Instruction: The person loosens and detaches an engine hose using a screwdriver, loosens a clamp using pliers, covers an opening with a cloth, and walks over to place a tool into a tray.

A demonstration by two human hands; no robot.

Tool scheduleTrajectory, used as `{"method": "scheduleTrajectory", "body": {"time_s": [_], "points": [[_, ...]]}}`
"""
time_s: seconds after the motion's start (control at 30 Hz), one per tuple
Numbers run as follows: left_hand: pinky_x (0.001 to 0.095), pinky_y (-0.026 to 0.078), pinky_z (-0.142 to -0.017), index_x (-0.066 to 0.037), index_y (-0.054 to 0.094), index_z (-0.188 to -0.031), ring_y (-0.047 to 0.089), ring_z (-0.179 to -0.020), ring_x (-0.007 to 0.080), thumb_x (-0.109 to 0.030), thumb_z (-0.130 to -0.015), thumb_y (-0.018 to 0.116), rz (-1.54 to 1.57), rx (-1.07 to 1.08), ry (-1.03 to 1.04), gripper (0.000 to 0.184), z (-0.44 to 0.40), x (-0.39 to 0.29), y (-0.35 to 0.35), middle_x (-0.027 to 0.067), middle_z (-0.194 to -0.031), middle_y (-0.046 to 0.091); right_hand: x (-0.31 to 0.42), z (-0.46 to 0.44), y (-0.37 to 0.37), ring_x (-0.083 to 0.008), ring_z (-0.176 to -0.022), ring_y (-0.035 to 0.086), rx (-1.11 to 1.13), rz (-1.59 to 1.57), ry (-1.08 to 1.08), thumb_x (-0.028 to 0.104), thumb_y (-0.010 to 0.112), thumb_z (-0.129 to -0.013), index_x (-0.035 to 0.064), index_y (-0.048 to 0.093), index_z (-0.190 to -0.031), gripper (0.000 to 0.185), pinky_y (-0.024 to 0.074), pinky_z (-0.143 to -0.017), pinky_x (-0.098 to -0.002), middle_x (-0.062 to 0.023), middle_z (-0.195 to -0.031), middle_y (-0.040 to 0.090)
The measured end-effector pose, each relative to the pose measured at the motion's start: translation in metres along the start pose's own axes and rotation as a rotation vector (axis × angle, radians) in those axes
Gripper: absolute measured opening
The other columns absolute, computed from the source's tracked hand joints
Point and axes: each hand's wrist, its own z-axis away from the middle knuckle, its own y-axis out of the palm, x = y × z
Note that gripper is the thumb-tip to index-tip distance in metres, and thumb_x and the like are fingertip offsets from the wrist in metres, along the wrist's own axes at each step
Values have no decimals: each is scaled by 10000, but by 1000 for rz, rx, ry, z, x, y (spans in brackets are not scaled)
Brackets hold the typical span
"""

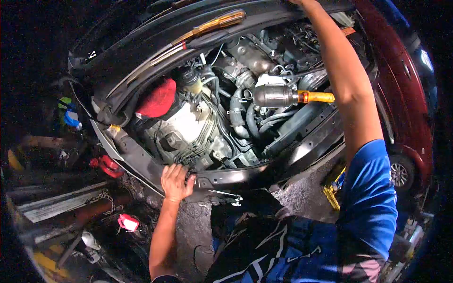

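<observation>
My left hand rests on the front edge of the car's open engine bay, fingers laid over the rim and thumb apart, holding nothing visible. My right arm reaches far up across the bay, and my right hand is mostly cut off by the top of the view, so its fingers are hidden. Under that arm lies a caged work lamp with an orange-yellow handle, on the engine parts. A red cloth sits at the left of the bay, close to a reservoir.
A screwdriver with an amber handle lies with other long tools on the dark panel behind the engine. A dark red car stands at the right. Yellow metal stand parts and a red-cased light are low down.
</observation>
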Motion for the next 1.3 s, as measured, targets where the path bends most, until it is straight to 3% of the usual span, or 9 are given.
{"method": "scheduleTrajectory", "body": {"time_s": [0.1, 0.33, 0.6, 0.77, 0.9, 1.0, 1.07, 1.13, 1.3], "points": [[442, 436, -732, -24, 690, -896, 600, -818, 353, -374, -785, 683, -7, 11, -13, 368, -1, -3, 0, 156, -870, 647, 41, 1, -51, -387, -1230, 564, -97, -627, 627, 354, 469, -1035, -9, 644, -1248, 456, 403, -1112, -439, -208, -1203, 668], [455, 440, -722, -17, 686, -890, 594, -802, 353, -379, -757, 692, -41, 9, 10, 386, 0, 2, 0, 149, -855, 631, 28, -4, -47, -415, -1072, 594, -132, -533, 458, 347, 456, -1030, 5, 672, -1003, 405, 448, -900, -493, -224, -1093, 672], [452, 442, -704, -41, 672, -874, 593, -777, 341, -425, -778, 693, -21, -13, -18, 396, 2, 3, 3, 137, -811, 606, -51, 67, 31, -409, -1205, 535, -255, -291, 494, 255, 434, -1015, 40, 606, -1275, 379, 404, -1048, -486, -237, -1254, 603], [443, 437, -689, -36, 663, -861, 591, -758, 342, -458, -778, 703, 31, -43, -12, 432, -2, 1, -3, 142, -813, 618, 23, 117, -106, -356, -1236, 573, -509, -623, 679, 383, 451, -1051, 35, 572, -1340, 468, 452, -1027, -401, -178, -1341, 602], [435, 464, -844, 0, 683, -970, 607, -914, 373, -385, -901, 627, 321, -88, -258, 395, -21, -17, -16, 166, -939, 651, 113, 175, -185, -422, -1303, 500, -307, -718, 482, 121, 681, -770, 31, 618, -1206, 449, 326, -1154, -485, -214, -1350, 568], [372, 475, -968, 26, 668, -1131, 657, -1021, 261, -501, -1088, 211, 1041, 139, -648, 698, -53, -78, -45, 152, -1117, 693, 207, 175, -275, -386, -1134, 548, -22, -623, 256, 110, 724, -640, 85, 622, -1004, 379, 348, -1061, -597, -147, -1121, 556], [388, 548, -906, 75, 527, -1303, 682, -967, 270, -542, -1078, 193, 1859, 484, -505, 736, -61, -101, -36, 164, -1088, 680, 255, 177, -304, -322, -995, 550, 120, -671, 100, 166, 724, -661, 139, 596, -897, 270, 386, -982, -579, -91, -975, 502], [346, 595, -705, -11, 493, -1331, 694, -827, 239, -542, -1070, 315, 1871, 871, -630, 618, -83, -144, -60, 145, -1081, 674, 301, 181, -314, -284, -920, 535, 139, -700, -7, 212, 727, -674, 158, 578, -842, 230, 403, -953, -546, -64, -907, 473], [255, 326, -420, -69, 489, -983, 462, -521, 83, -433, -1056, 505, 1714, 859, -832, 372, -61, -167, -64, 13, -731, 508, 352, 193, -333, -283, -995, 544, 186, -846, 70, 167, 696, -727, 161, 642, -970, 250, 391, -984, -503, -74, -1006, 548]]}}
